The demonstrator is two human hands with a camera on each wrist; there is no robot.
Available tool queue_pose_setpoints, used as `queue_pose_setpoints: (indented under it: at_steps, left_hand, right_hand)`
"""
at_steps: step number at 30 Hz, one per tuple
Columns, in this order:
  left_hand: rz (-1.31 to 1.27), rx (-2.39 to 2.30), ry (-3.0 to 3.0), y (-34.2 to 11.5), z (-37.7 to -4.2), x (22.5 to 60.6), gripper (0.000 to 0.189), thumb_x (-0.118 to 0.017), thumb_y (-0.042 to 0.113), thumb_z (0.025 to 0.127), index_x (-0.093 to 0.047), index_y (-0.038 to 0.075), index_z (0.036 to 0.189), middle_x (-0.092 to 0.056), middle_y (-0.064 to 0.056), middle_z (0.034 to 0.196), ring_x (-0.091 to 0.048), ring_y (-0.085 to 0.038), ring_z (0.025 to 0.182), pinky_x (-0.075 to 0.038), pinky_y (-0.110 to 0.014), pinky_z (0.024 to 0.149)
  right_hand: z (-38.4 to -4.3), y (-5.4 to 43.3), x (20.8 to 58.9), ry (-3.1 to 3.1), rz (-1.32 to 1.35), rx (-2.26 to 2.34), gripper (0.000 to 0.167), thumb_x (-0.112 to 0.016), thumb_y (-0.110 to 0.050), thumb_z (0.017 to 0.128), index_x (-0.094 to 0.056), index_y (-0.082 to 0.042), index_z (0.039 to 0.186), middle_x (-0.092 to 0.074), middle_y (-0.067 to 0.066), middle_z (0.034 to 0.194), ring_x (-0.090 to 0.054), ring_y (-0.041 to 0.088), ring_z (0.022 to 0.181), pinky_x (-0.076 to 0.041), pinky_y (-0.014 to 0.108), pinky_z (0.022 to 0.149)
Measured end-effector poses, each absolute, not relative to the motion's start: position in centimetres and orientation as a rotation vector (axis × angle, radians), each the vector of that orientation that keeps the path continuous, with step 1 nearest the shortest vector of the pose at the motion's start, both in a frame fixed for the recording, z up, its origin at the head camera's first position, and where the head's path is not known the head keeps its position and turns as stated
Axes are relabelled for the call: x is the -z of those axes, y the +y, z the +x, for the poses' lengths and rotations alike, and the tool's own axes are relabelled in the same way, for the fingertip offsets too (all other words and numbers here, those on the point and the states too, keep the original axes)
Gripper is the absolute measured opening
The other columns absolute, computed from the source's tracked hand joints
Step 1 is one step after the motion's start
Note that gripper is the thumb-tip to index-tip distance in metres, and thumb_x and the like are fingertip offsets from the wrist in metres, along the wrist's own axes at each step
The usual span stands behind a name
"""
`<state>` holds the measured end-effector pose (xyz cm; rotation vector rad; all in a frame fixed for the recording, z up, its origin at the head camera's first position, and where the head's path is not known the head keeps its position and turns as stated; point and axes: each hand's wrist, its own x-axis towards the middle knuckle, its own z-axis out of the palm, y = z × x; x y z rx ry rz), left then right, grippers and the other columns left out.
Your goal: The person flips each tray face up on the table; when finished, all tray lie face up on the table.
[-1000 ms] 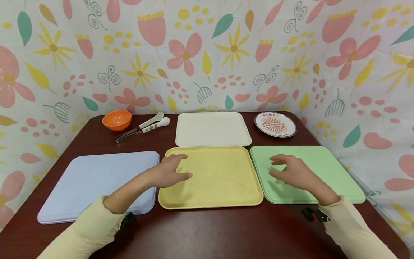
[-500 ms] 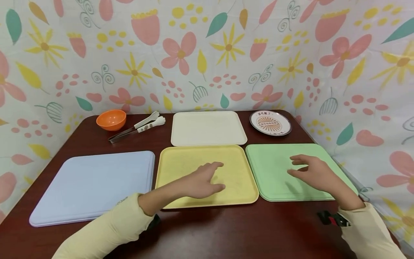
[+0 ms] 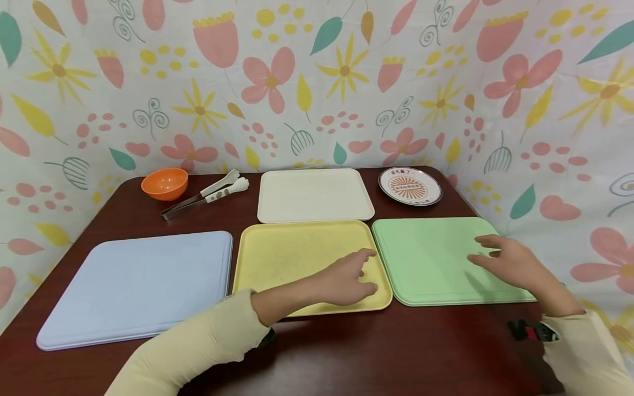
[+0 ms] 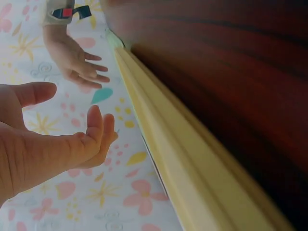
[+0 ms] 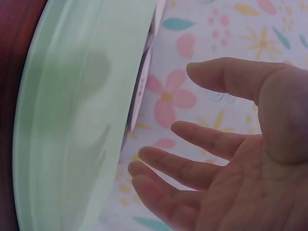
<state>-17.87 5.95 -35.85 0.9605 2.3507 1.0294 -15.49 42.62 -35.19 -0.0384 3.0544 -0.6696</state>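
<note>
Over the right part of the yellow tray (image 3: 277,250) hovers my left hand (image 3: 342,279), fingers relaxed and thumb apart, holding nothing. My right hand (image 3: 510,263) hangs above the right side of the green tray (image 3: 431,261), its fingers loosely bent around nothing. In the right wrist view the thumb and fingers (image 5: 187,168) are spread apart beside the green tray, which carries a shadow. The left wrist view has the left hand (image 4: 53,149) above the yellow tray's edge (image 4: 168,144), with the right hand (image 4: 67,60) further off.
A light blue tray (image 3: 143,283) lies at the left and a white tray (image 3: 314,195) behind the yellow one. At the back left are an orange bowl (image 3: 165,184) and tongs (image 3: 205,195); a patterned plate (image 3: 410,187) sits back right. A floral curtain (image 3: 317,82) borders the table (image 3: 337,352).
My left hand has moved right across the yellow tray from its left edge. The right hand has shifted right over the green tray. The head view has turned slightly right.
</note>
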Motion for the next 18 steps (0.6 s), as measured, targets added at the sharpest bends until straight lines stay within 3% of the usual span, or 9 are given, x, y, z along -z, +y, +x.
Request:
queue_pose_setpoints:
  at_steps: [4,8,11,14,18]
  left_hand:
    - [0.936,-0.997,2.391,8.0,-17.9,35.8,0.066,-0.061,0.021,0.092,-0.034,0.009,0.151,-0.048,-0.011,0.145,-0.055,-0.017,0.122,-0.042,-0.027,0.1]
    - [0.826,-1.02,2.386,9.9,-17.7,35.9,0.07,-0.063,0.019,0.088,-0.033,0.012,0.152,-0.055,-0.007,0.13,-0.051,-0.011,0.107,-0.041,-0.025,0.091]
    - [0.767,-1.056,2.344,11.0,-17.4,35.9,0.072,-0.063,0.017,0.088,-0.032,0.014,0.153,-0.058,-0.001,0.103,-0.05,-0.012,0.09,-0.04,-0.025,0.083]
    - [0.747,-1.084,2.307,11.9,-17.2,35.9,0.073,-0.062,0.016,0.088,-0.03,0.016,0.153,-0.05,0.002,0.075,-0.046,-0.012,0.071,-0.04,-0.025,0.075]
    - [0.706,-1.105,2.283,12.9,-17.0,36.0,0.074,-0.063,0.016,0.088,-0.028,0.018,0.153,-0.046,0.002,0.065,-0.041,-0.014,0.06,-0.038,-0.026,0.065]
  right_hand:
    - [-15.8,44.4,35.3,3.044,0.005,0.585,0.065,-0.063,-0.032,0.097,-0.044,0.018,0.135,-0.043,0.045,0.131,-0.05,0.061,0.111,-0.049,0.059,0.082]
    - [-16.2,45.7,35.5,3.021,0.045,0.524,0.069,-0.063,-0.032,0.096,-0.041,0.022,0.133,-0.039,0.049,0.131,-0.045,0.062,0.113,-0.045,0.062,0.084]
    - [-16.2,46.8,35.8,3.01,0.055,0.509,0.07,-0.063,-0.032,0.096,-0.04,0.024,0.132,-0.037,0.049,0.131,-0.043,0.063,0.113,-0.044,0.064,0.085]
    - [-16.3,47.8,36.2,3.012,0.049,0.499,0.069,-0.064,-0.031,0.095,-0.042,0.025,0.129,-0.04,0.049,0.129,-0.044,0.063,0.111,-0.044,0.063,0.085]
    - [-16.6,48.7,36.7,3.018,0.037,0.478,0.07,-0.066,-0.03,0.092,-0.043,0.026,0.127,-0.044,0.048,0.125,-0.047,0.062,0.109,-0.046,0.061,0.084]
